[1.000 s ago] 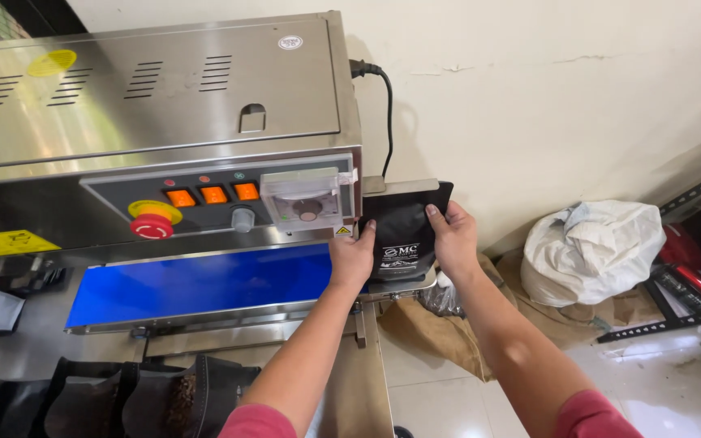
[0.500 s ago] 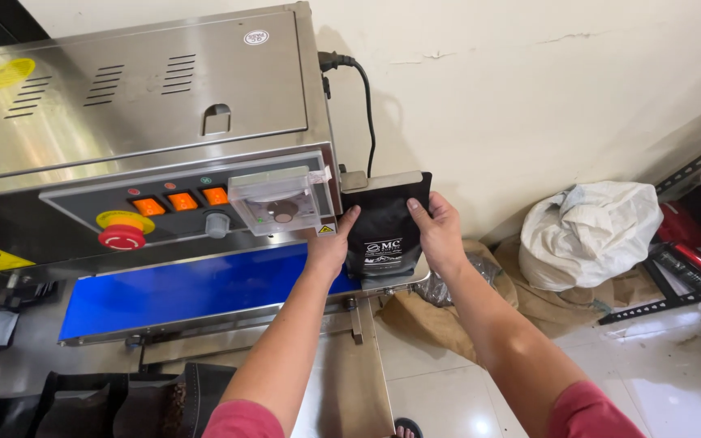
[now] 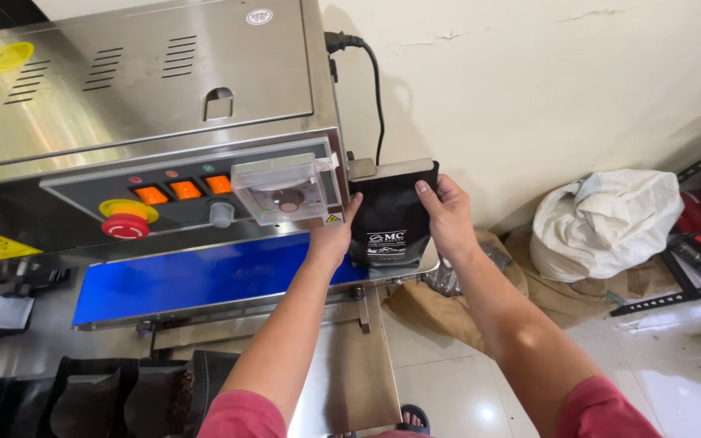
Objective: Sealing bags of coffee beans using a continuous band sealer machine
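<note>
Both arms reach forward, left hand (image 3: 333, 237) and right hand (image 3: 445, 217) each pinching the upright black pouch (image 3: 389, 215) in their grip.

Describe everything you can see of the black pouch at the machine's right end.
The black pouch is a matte stand-up bag with a small white printed label low on its front. It stands upright at the right end of the steel machine, just past the blue conveyor belt. The left hand holds its left edge, the right hand its right edge and top corner.
</note>
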